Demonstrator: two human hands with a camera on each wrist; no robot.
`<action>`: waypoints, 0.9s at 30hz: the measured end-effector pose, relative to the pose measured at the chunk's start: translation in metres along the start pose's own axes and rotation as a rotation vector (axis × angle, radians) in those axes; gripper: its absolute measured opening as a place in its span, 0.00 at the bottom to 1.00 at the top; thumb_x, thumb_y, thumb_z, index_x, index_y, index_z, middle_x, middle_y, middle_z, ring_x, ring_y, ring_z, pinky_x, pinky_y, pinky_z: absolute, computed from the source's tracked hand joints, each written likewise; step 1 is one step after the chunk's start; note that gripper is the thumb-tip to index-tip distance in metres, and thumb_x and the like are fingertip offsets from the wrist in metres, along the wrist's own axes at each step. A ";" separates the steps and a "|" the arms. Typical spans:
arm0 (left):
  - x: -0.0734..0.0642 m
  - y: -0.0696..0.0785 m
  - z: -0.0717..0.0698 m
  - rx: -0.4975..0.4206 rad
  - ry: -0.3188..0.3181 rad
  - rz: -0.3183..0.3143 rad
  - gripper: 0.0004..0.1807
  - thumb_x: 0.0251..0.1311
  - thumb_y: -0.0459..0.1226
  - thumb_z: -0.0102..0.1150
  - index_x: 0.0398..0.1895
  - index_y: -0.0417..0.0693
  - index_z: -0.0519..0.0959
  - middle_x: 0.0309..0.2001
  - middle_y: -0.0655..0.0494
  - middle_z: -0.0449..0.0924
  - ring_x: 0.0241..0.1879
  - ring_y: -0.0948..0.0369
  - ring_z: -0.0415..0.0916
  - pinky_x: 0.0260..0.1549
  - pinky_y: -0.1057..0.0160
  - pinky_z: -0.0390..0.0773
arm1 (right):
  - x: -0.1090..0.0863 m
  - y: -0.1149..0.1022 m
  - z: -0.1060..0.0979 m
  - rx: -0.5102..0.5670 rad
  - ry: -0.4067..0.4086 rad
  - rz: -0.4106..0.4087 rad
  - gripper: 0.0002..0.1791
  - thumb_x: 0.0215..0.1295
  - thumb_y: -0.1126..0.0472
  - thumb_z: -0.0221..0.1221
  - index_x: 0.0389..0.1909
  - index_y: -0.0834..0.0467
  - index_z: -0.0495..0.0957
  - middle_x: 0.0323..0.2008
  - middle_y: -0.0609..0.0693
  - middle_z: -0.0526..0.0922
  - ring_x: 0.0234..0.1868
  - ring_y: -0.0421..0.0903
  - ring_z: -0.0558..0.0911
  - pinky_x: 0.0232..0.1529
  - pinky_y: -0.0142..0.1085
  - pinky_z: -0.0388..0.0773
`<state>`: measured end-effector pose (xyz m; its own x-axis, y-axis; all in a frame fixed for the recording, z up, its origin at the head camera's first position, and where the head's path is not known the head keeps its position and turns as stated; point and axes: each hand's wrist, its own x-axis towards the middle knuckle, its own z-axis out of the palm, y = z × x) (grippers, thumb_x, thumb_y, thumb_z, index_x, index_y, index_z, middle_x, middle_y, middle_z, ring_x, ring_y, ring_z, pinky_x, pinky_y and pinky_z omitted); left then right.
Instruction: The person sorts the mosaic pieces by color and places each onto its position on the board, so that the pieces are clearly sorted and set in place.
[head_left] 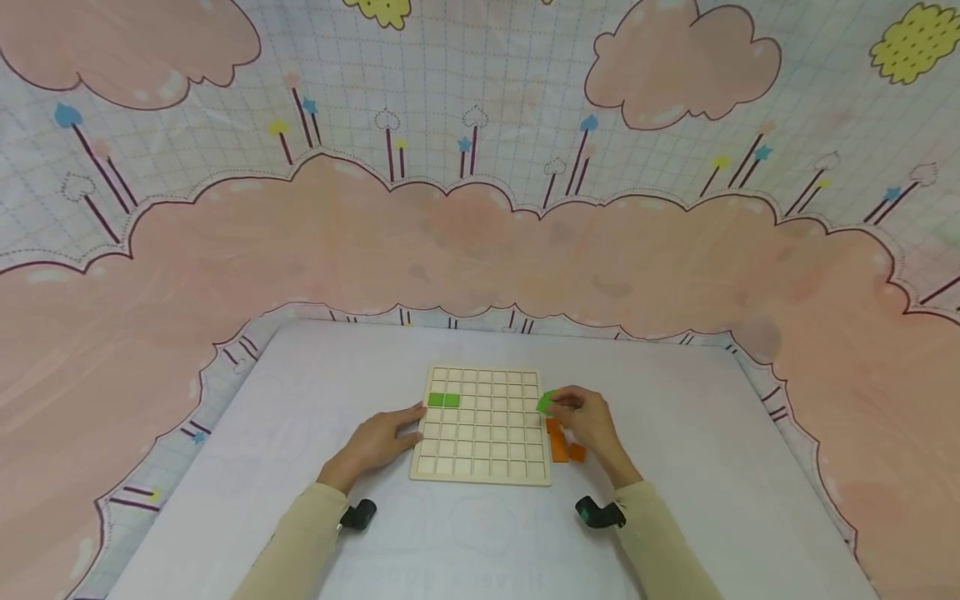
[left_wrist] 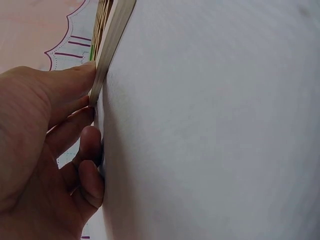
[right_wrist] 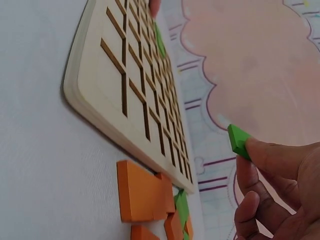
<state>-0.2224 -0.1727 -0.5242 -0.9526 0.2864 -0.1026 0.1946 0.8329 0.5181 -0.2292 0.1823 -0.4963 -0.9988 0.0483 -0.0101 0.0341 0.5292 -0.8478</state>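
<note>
A pale wooden grid board (head_left: 480, 479) lies flat on the white table, with two green square tiles (head_left: 444, 400) side by side in cells at its left. My left hand (head_left: 381, 437) is at the board's left edge; in the left wrist view the thumb (left_wrist: 75, 80) and a finger touch that edge. Beyond the right edge, my right hand (head_left: 588, 417) pinches a green tile (right_wrist: 238, 139) between thumb and index finger, raised above the table. Several orange pieces (right_wrist: 140, 192) lie below this hand, close beside the board, with more green (right_wrist: 182, 207) among them.
The white table (head_left: 637, 383) extends around the board on all sides. Behind it hangs a cloth backdrop (head_left: 480, 242) printed with clouds. Each wrist wears a black device, one at the left wrist (head_left: 358, 514) and one at the right wrist (head_left: 600, 512).
</note>
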 end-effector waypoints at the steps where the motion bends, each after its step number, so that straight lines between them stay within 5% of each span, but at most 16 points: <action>1: 0.000 0.000 0.000 0.002 0.000 0.002 0.29 0.66 0.46 0.60 0.70 0.54 0.69 0.72 0.61 0.65 0.71 0.47 0.64 0.69 0.42 0.66 | 0.000 -0.002 0.001 -0.004 -0.001 -0.002 0.08 0.60 0.62 0.67 0.40 0.57 0.84 0.36 0.52 0.85 0.35 0.45 0.77 0.31 0.29 0.75; 14: 0.001 0.001 0.000 -0.001 -0.003 -0.012 0.29 0.65 0.45 0.60 0.70 0.55 0.69 0.72 0.61 0.65 0.71 0.46 0.64 0.68 0.41 0.66 | 0.008 -0.019 0.020 0.023 -0.023 -0.080 0.07 0.60 0.63 0.67 0.39 0.58 0.85 0.36 0.52 0.85 0.39 0.45 0.78 0.42 0.33 0.74; 27: 0.001 0.002 0.001 0.001 0.002 -0.009 0.29 0.65 0.45 0.60 0.70 0.55 0.70 0.72 0.60 0.66 0.70 0.46 0.65 0.68 0.41 0.66 | 0.014 -0.029 0.044 0.071 -0.054 -0.114 0.06 0.62 0.63 0.66 0.39 0.55 0.85 0.36 0.50 0.86 0.38 0.43 0.78 0.39 0.33 0.75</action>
<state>-0.2229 -0.1702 -0.5242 -0.9548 0.2778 -0.1054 0.1863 0.8361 0.5159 -0.2456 0.1304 -0.4953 -0.9966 -0.0553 0.0618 -0.0805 0.4677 -0.8802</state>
